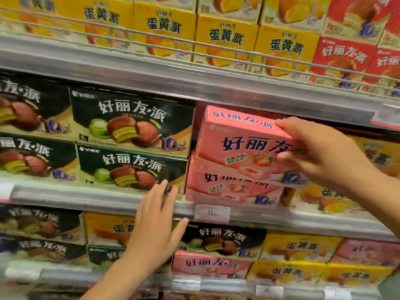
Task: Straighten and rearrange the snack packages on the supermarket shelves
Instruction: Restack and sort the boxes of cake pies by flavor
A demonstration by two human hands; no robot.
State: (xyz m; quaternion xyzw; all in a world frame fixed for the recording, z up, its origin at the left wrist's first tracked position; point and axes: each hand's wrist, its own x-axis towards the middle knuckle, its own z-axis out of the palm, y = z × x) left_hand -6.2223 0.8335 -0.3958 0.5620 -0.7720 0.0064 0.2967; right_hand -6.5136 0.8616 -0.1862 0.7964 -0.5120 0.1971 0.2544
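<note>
A pink snack box (244,146) is seen right of centre in the frame, tilted with its top face tipped forward and its right end covered by a hand. It is rested on a second pink box (229,187), which is laid flat on the middle shelf (108,199). Two dark green boxes (132,144) are stacked squarely just to the left.

on the middle shelf (112,197), two stacked boxes (132,144) stand left of a tilted box (244,146), which lies on another box (229,187) below it. the right hand (326,152) grips the tilted box's right end. the left hand (155,226) hovers before the shelf edge, left of a price tag (212,213). more boxes (225,37) fill the shelf above and the shelf below.
</note>
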